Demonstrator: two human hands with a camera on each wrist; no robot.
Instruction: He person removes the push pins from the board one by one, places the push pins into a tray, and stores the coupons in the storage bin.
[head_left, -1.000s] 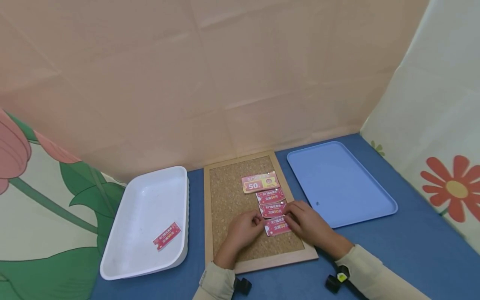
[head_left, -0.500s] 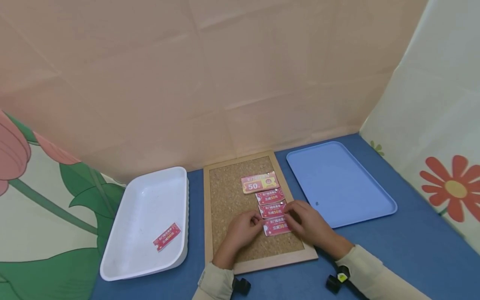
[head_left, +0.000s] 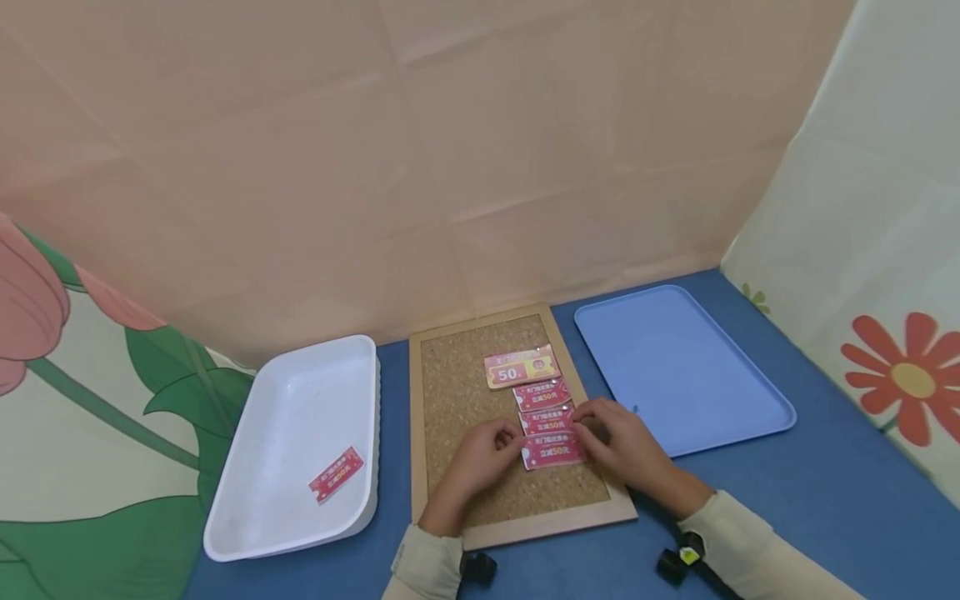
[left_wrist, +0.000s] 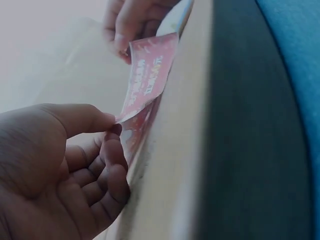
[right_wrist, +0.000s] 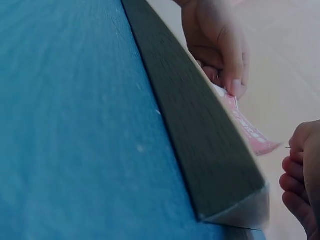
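Observation:
A wood-framed corkboard (head_left: 459, 400) carries a column of red coupons, with a larger 50 coupon (head_left: 521, 367) at the top. My left hand (head_left: 483, 458) pinches the left end of the lowest coupon (head_left: 552, 451) between thumb and finger. In the left wrist view that coupon (left_wrist: 150, 72) bends up off the board. Beside its right end, my right hand (head_left: 622, 446) pinches a pin, whose thin metal point (right_wrist: 288, 147) shows in the right wrist view. The pin's head is hidden by the fingers. Its point looks apart from the coupon there.
Left of the board stands a white tray (head_left: 258, 450) with one loose red coupon (head_left: 336, 475) in it. A flat blue tray (head_left: 682, 367) lies to the right, with a small dark item (head_left: 636, 409) near its left edge. Blue cloth (head_left: 810, 500) covers the table.
The lowest coupon has shifted slightly left with my left hand and lies more level under the one above. My right hand has moved slightly right. The head view has shifted a little.

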